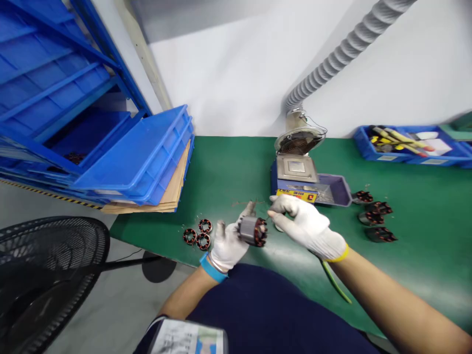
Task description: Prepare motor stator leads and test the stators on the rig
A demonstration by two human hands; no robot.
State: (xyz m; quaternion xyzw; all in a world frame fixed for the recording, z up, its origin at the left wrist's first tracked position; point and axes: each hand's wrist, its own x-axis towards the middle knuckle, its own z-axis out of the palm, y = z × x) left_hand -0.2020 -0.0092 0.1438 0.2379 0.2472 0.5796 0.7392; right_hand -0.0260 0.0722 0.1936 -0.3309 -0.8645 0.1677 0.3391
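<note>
My left hand (229, 245), in a white glove with a blue wristband, grips a motor stator (252, 231). The stator has a grey laminated body, and its copper-wound end faces right. Just right of that end, my gloved right hand (304, 223) is closed in a pinch; what sits between its fingertips is too small to make out. A green handle (335, 282) sticks out below the right hand; whether the hand holds it I cannot tell. Several wound stators (203, 241) stand on the table left of my left hand.
A solder pot (297, 169) under a fume hood (300, 140) with a grey duct stands behind my right hand. More stators (381, 234) are at right, below a blue tool bin (391, 156). Blue trays (136, 152) and a black fan (47, 275) flank the left side.
</note>
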